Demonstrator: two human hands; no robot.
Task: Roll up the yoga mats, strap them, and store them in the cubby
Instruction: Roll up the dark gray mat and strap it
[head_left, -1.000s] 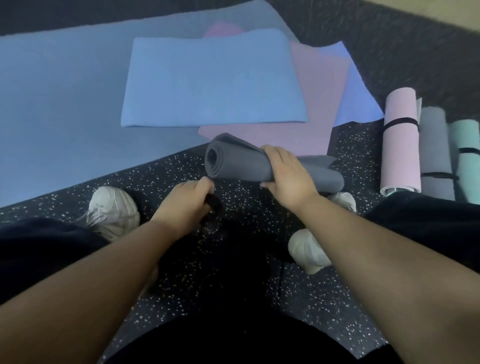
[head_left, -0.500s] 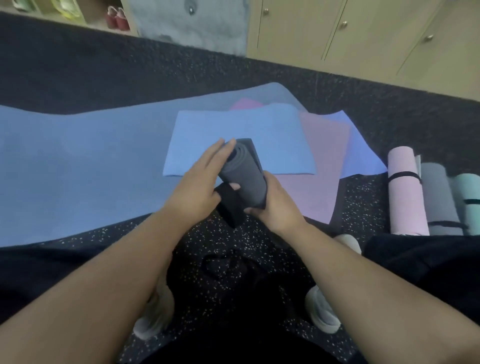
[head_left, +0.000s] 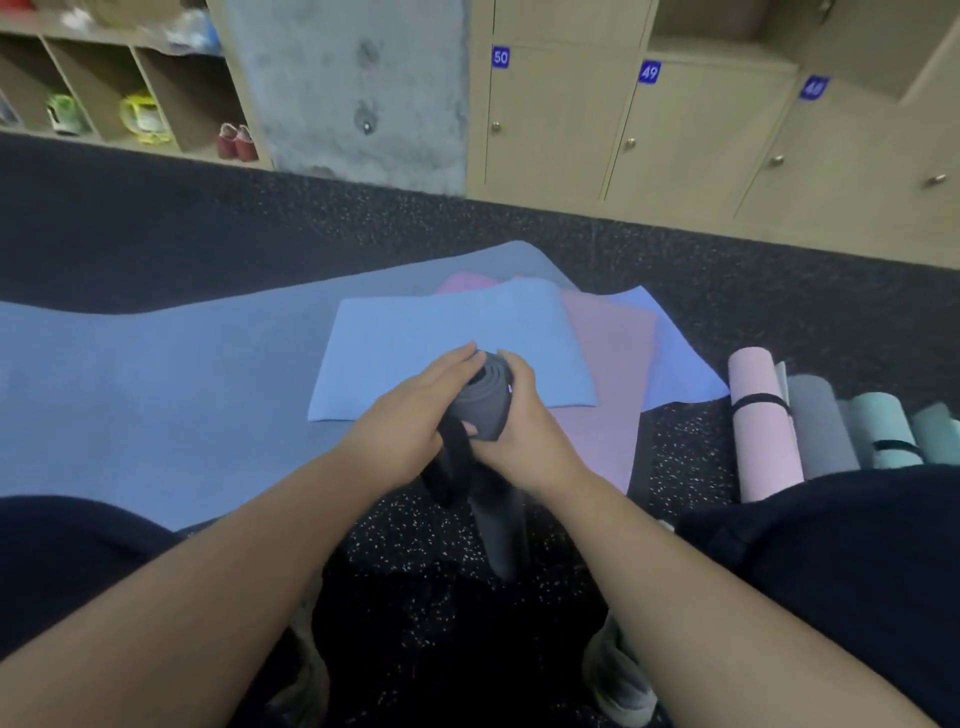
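Nearest the camera, at 6 o'clock, two bare forearms reach forward over the dark speckled floor (head_left: 415, 582), with dark-clothed knees at 8 and 4 o'clock and pale shoes (head_left: 618, 680) low in view. At the centre both hands meet on the rolled dark grey mat (head_left: 480, 402), held end-up off the floor with its spiral end facing the camera. The left hand (head_left: 400, 426) lies against the roll's left side, fingers fairly straight along it, while a black strap (head_left: 449, 462) hangs beside its thumb; whether this grip pinches the strap cannot be told. The right hand (head_left: 524, 431) has its grip wrapped round the roll's right side.

Beyond the hands lie flat mats: a light blue mat (head_left: 457, 338) on a pink mat (head_left: 608, 353), over a large blue mat (head_left: 156, 374). At 3 o'clock, rolled mats lie side by side: a pink roll (head_left: 763, 431) with a black band, a grey roll (head_left: 818, 431), and teal rolls (head_left: 883, 426).

Farthest, at 12 to 2 o'clock, numbered lockers (head_left: 550, 114) stand; open cubbies (head_left: 156, 93) at 10 o'clock hold shoes.
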